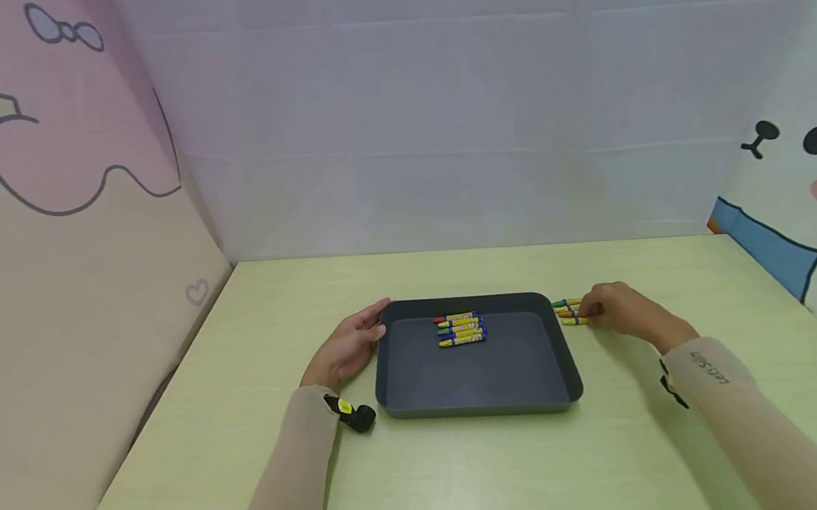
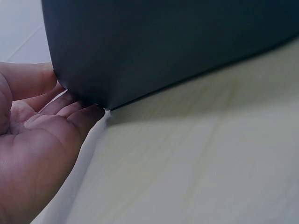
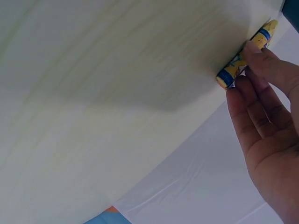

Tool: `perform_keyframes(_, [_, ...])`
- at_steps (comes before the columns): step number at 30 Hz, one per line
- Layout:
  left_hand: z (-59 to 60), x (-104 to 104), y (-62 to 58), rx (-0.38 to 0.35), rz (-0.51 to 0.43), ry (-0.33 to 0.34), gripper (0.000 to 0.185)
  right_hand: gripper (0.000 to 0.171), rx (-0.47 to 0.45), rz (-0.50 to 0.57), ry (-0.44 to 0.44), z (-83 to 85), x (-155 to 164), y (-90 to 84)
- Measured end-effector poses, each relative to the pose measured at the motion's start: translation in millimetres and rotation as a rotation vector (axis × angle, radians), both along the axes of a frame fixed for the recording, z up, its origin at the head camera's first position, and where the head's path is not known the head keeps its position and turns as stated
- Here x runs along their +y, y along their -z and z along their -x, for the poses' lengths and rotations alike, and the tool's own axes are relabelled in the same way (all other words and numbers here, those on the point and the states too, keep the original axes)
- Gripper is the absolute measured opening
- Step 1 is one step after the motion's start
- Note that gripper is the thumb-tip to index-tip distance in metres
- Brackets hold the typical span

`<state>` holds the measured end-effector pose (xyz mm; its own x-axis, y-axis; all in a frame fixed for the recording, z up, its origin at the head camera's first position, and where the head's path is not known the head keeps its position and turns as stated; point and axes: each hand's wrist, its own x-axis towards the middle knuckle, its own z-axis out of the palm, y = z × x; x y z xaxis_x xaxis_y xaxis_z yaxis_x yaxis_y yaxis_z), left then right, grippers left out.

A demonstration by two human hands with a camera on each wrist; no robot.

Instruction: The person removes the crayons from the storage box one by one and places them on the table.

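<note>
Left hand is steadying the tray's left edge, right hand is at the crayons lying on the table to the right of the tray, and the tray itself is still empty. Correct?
Not quite: the tray is not empty. The head view shows a row of crayons lying inside it. The rest holds: the left hand touches the tray's left edge, and the right hand is at the crayons on the table.

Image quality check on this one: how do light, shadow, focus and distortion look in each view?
Head view: even, soft light, wide-angle bending at the edges, crayons in the tray small but readable. Left wrist view: the tray wall is a dark, featureless mass casting a soft shadow; left hand slightly blurred. Right wrist view: tilted, the right hand and crayon soft, a broad shadow on the table.
</note>
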<state>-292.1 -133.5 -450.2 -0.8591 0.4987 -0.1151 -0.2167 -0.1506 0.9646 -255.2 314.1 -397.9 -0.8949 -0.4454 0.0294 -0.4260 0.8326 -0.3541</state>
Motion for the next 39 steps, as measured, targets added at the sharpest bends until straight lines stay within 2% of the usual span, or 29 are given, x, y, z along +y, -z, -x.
perform_keyframes(10, [0.4,-0.8,3.0,0.015,0.001,0.005,0.06,0.012,0.013,0.02,-0.014,-1.6,0.8,-0.1])
perform_keyframes(18, [3.3,-2.7,9.0,0.025,-0.018,0.034,0.061,0.012,0.018,-0.005,0.018,0.6,1.0,-0.3])
perform_keyframes(29, [6.4,-2.4,12.8,0.033,-0.024,0.039,0.06,0.021,-0.011,-0.005,0.038,5.1,-8.7,-15.5])
perform_keyframes(39, [7.2,-2.8,14.1,0.048,-0.001,0.042,0.06,0.026,-0.029,0.083,0.03,4.5,-28.9,-33.5])
